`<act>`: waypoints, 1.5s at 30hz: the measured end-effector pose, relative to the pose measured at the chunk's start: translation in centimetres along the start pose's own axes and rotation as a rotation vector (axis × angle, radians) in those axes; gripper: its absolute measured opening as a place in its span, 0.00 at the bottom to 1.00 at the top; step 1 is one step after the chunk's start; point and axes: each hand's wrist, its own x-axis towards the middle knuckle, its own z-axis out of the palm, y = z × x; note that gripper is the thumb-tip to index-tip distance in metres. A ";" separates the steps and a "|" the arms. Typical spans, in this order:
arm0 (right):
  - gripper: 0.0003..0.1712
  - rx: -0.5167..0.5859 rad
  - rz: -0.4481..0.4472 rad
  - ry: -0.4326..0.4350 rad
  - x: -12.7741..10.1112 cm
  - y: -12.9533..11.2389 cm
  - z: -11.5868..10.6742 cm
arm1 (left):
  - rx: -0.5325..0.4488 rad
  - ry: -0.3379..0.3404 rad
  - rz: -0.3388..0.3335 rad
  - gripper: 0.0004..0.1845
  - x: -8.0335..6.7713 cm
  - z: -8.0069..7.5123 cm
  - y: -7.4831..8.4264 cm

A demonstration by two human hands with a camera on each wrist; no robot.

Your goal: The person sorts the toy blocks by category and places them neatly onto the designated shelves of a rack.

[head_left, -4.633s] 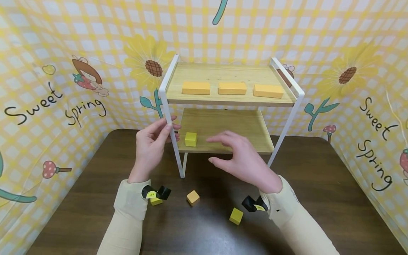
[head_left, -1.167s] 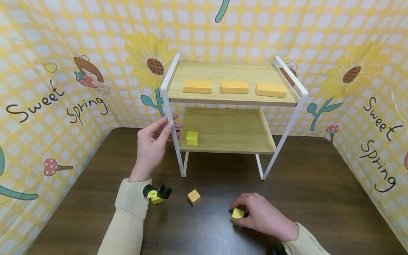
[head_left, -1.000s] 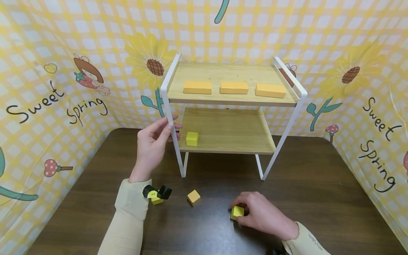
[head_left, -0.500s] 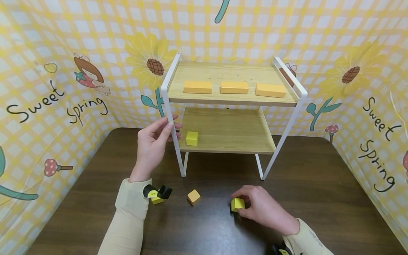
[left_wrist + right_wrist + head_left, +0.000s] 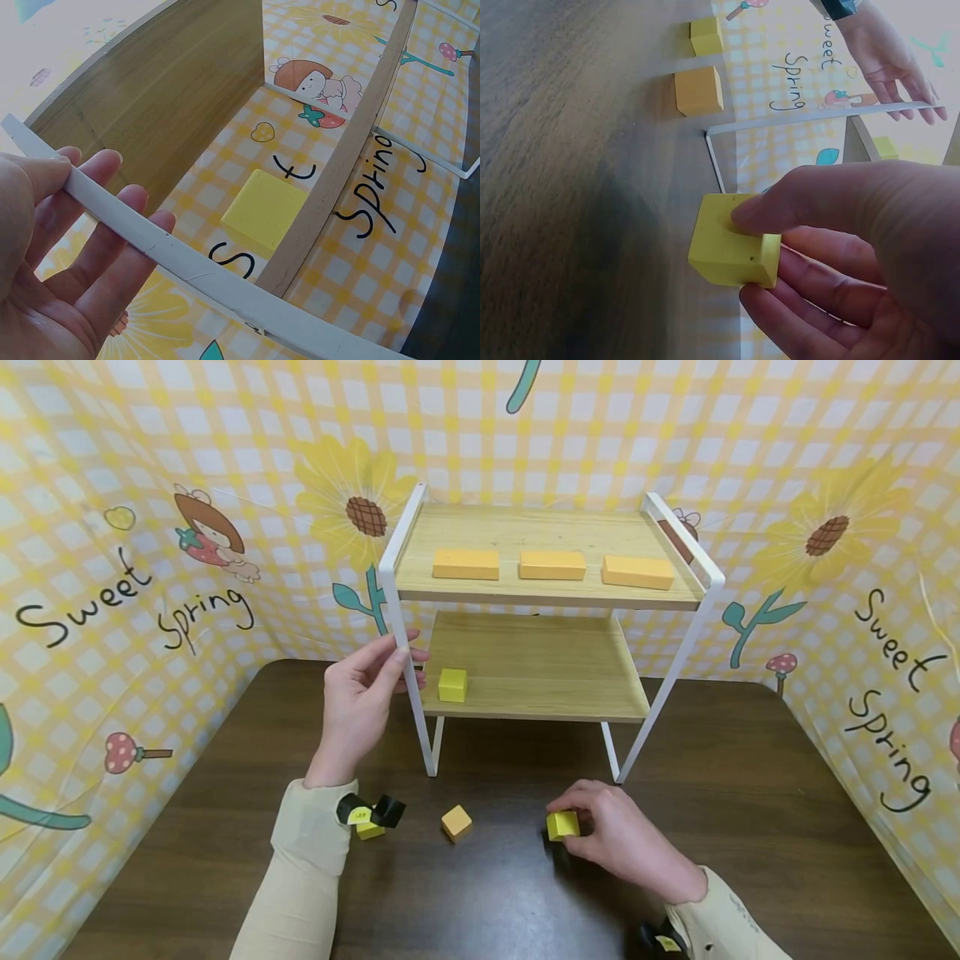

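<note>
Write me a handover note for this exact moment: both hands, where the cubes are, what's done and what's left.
Left hand: fingers wrapped round the rack's white front-left post, steadying it.
Right hand: pinching a yellow cube, lifted just off the dark table.
Done: one yellow-green cube sits at the left of the lower shelf; three orange blocks line the top shelf.
Left: apparently the held cube, then the orange cube and the small yellow cube beside the left wrist, both on the table.

left hand (image 5: 358, 706) up, thumb and fingers curled round something; right hand (image 5: 618, 839) low, fingers pinching, both in cream sleeves
</note>
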 end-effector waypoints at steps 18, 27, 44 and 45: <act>0.22 0.026 0.037 0.026 0.3 -0.1 -0.2 | -0.003 0.008 0.010 0.13 0.1 0.0 -0.1; 0.19 0.097 0.057 0.046 0.6 -0.2 -0.2 | -0.004 0.007 0.009 0.13 0.0 0.1 -0.1; 0.21 0.080 0.057 0.075 1.4 -0.9 -1.0 | -0.006 0.008 -0.008 0.13 0.0 0.1 0.0; 0.21 0.081 0.052 0.078 1.4 -0.9 -1.1 | -0.011 0.007 -0.009 0.13 0.0 0.1 0.0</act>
